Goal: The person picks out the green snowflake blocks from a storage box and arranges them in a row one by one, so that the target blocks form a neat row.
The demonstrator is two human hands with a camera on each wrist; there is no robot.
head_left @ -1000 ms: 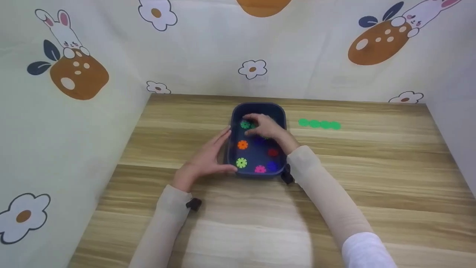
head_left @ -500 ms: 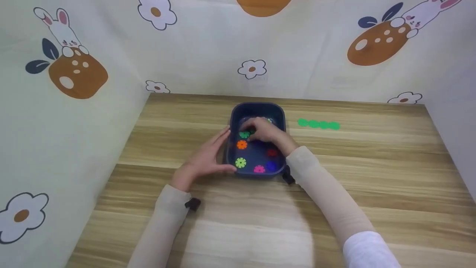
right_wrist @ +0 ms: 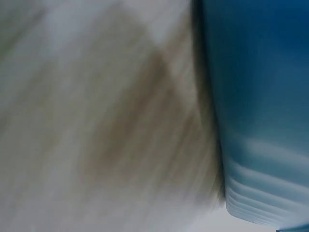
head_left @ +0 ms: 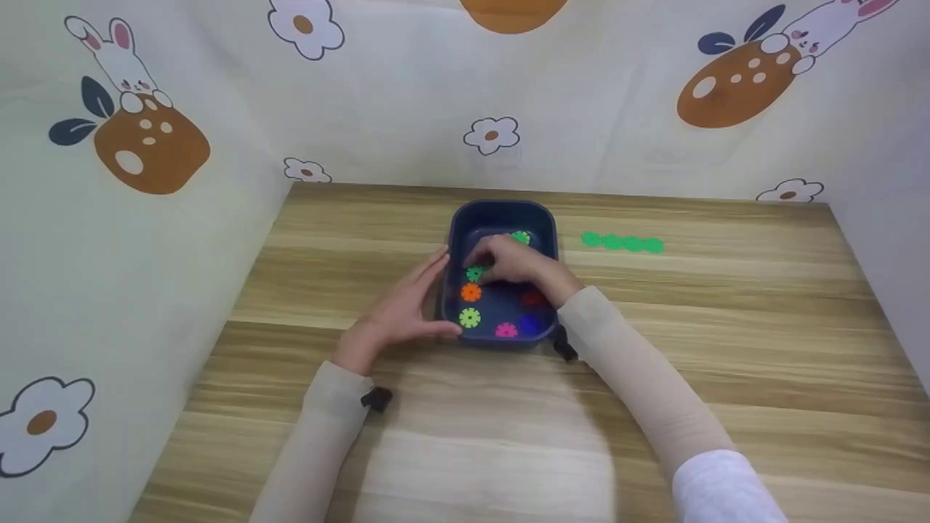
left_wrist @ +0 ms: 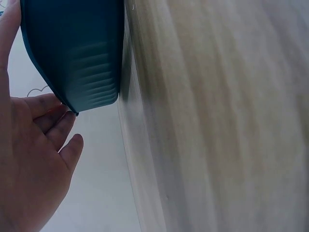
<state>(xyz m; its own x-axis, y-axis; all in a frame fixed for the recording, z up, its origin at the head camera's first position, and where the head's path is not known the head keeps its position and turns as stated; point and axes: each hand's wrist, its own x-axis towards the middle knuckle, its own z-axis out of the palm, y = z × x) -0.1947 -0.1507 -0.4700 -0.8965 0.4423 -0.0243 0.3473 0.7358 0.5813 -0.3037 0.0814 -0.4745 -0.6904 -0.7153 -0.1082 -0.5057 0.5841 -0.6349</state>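
Observation:
A dark blue plastic bin (head_left: 501,341) stands on the table, holding several small notched interlocking discs. My left hand (head_left: 396,309) is spread along the bin's left side. Its fingertips and thumb touch the rim; the left wrist view shows fingers (left_wrist: 53,113) at the rim's corner. My right hand (head_left: 508,259) reaches inside, with curled fingers and thumb around a green interlocking disc (head_left: 474,274). Just below lies an orange disc (head_left: 471,293). A yellow-green disc (head_left: 470,317), a pink disc (head_left: 506,330), a blue disc (head_left: 530,324) and a partly hidden red disc (head_left: 532,298) lie nearer the front.
To the right of the bin, a row of joined green discs (head_left: 623,242) lies on the wooden table (head_left: 726,327). Another green disc (head_left: 520,237) is in the bin behind my right hand. Patterned cloth walls (head_left: 581,94) border the table's back and sides.
Inside the bin, my right hand's fingers have curled in and moved toward the front with the green disc. The orange disc has shifted slightly frontward. My left hand stays on the rim.

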